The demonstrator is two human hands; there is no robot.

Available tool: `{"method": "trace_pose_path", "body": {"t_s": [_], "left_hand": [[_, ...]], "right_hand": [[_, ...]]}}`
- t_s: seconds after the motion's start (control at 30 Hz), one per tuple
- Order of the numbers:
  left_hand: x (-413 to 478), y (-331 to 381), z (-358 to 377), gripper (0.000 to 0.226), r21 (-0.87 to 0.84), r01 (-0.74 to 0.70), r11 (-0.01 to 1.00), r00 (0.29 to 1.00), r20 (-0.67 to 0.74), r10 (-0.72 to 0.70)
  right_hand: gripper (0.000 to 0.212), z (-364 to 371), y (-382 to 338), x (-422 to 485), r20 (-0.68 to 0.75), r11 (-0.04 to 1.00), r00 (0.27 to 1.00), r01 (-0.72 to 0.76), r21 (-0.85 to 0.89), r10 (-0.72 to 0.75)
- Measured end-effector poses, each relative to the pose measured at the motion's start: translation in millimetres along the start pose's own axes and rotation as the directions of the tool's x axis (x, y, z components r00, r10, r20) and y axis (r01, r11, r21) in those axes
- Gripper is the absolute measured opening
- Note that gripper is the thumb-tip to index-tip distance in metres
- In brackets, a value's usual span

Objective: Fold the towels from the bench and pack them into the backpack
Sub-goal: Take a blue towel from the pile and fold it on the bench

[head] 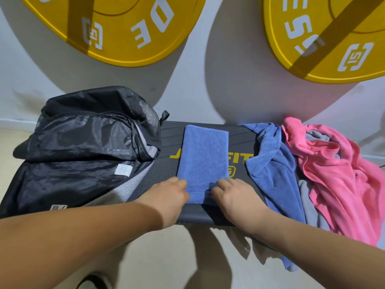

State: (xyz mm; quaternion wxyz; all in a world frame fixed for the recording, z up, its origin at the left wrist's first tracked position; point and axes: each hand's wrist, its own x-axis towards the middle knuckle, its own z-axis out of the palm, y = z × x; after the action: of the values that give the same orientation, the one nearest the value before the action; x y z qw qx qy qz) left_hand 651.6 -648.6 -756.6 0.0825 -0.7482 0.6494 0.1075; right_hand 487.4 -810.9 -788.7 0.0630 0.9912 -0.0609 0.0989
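**Materials / shapes.** Folded blue terry towel (203, 161): flat rectangle, short looped pile, long axis front-to-back. Far edge straight, near edge slightly rucked. Positioned at ctr of dark grey textured bench (158, 178), covering part of the yellow lettering on the bench top.

Black nylon backpack (83, 147): shiny, crinkled fabric w/ mesh panel at top and grey knit side panel. Lying on left end of bench, main compartment unzipped and gaping, white label visible inside. Just beside the folded towel, not touching.

**Surroundings.** Folded towel sits btwn backpack and crumpled blue terry towel (273, 170), the latter unfolded and draped over the bench front edge. Further right: crumpled pink terry towel (337, 174), heaped, w/ grey towel (308, 201) partly buried under it. Behind, on pale wall (191, 84): two round yellow weight plates (125, 28) w/ white lettering. Pale floor (177, 257) below bench.

**Hands.** Left hand (168, 195): fingers curled onto near-left edge of folded towel, grasping it. Right hand (235, 195): fingers curled at near-right corner, pinching a small ruck of cloth. Both forearms bare, reaching in from near side.
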Motion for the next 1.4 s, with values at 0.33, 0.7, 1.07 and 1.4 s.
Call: {"method": "trace_pose_path", "body": {"t_s": [0.33,0.7,1.07,1.4], "left_hand": [[-3,-18,14,0.028,-0.373,0.010,0.928,0.984,-0.160,-0.075],[0,-12,11,0.008,-0.875,0.362,0.323,0.840,0.156,-0.519],[4,-16,17,0.035,-0.058,-0.148,0.987,0.953,-0.277,0.126],[2,-12,6,0.027,-0.085,-0.045,0.995,0.988,-0.151,0.032]], "right_hand": [[0.013,-1,6,-15,0.004,0.987,0.996,-0.088,0.132,0.088],[0.019,-26,10,5,0.499,0.486,0.697,-0.717,0.501,0.515],[0.026,-20,13,10,0.117,0.846,0.904,-0.427,0.320,0.412],[0.026,-13,-1,1,0.132,0.982,0.985,-0.131,0.138,0.112]]}}
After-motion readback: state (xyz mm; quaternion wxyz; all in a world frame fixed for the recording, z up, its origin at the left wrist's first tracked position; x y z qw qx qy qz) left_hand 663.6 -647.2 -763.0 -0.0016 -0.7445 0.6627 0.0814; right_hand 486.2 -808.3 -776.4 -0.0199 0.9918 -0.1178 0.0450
